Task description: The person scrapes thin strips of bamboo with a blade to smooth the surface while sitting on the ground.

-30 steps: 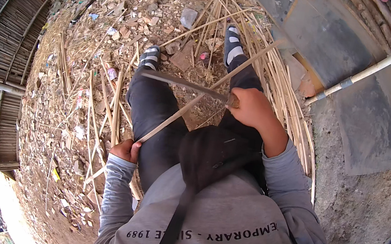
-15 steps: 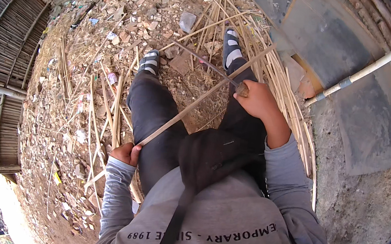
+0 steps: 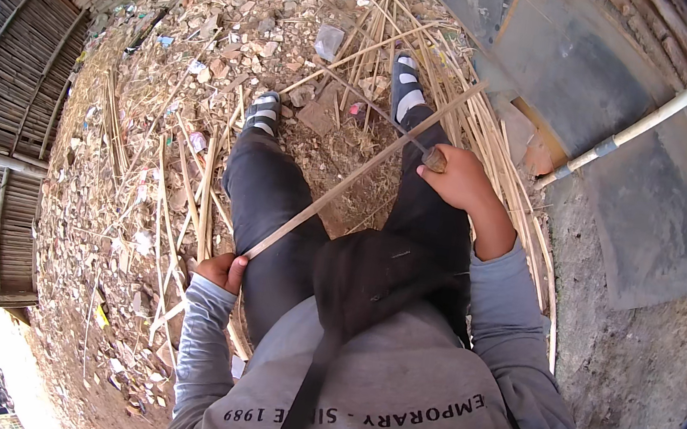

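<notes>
A long, flat bamboo strip [image 3: 324, 200] slants across my thighs from lower left to upper right. Its near end is pinched in my left hand [image 3: 221, 270], thumb on top, beside my left thigh. My right hand [image 3: 459, 180] is closed round the wooden handle of a long-bladed knife [image 3: 362, 99] above my right thigh. The narrow dark blade points away to the upper left and crosses the strip close to the handle. Whether its edge bites into the strip I cannot tell.
Bamboo strips [image 3: 491, 147] lie in a pile along my right leg, with more strips [image 3: 205, 196] on the left. Rubble and litter cover the ground. A pale pole [image 3: 632, 131] leans over dark sheets [image 3: 584, 68] at the right; a bamboo wall [image 3: 4, 57] stands at the left.
My right hand and the knife have shifted slightly to the right, the blade sliding along with them. My left hand and the bamboo strip stay nearly still.
</notes>
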Motion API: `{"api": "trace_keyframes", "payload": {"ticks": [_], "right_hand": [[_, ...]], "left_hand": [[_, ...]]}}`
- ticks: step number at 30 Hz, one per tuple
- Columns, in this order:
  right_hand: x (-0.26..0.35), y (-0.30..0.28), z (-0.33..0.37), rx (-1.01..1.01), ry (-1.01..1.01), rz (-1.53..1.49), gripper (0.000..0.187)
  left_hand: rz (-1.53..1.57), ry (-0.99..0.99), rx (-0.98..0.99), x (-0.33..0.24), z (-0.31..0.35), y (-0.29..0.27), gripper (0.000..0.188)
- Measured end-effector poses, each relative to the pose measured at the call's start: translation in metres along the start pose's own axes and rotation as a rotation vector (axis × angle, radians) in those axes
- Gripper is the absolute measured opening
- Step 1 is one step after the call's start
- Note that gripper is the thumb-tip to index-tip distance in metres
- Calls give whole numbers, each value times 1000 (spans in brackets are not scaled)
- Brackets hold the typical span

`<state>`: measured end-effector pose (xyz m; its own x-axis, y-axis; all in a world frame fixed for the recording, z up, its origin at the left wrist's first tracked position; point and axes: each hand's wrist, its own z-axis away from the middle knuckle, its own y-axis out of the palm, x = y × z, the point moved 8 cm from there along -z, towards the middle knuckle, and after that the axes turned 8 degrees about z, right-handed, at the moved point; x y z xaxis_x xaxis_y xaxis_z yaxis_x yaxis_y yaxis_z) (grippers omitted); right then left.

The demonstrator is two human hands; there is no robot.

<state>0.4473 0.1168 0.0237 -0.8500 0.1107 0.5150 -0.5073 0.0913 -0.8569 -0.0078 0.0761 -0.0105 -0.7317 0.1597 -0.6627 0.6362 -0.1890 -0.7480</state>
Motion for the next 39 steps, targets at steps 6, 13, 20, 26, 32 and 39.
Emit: {"api": "trace_keyframes", "payload": {"ticks": [6, 13, 20, 26, 32, 39], "right_hand": [[44, 15, 24, 124, -157, 84, 26], [11, 21, 3, 108, -98, 43, 28], [55, 16, 26, 107, -172, 85, 27], [32, 4, 3, 64, -76, 113, 27], [23, 5, 5, 0, -28, 80, 28], [48, 21, 19, 195, -183, 144, 34]], "left_hand": [[72, -58, 24, 7, 3, 4, 60], [73, -86, 45, 2, 2, 3, 60], [115, -137, 82, 12, 7, 9, 60], [131, -101, 68, 6, 5, 6, 58], [104, -161, 92, 6, 8, 4, 59], [85, -117, 89, 11, 5, 5, 56]]}}
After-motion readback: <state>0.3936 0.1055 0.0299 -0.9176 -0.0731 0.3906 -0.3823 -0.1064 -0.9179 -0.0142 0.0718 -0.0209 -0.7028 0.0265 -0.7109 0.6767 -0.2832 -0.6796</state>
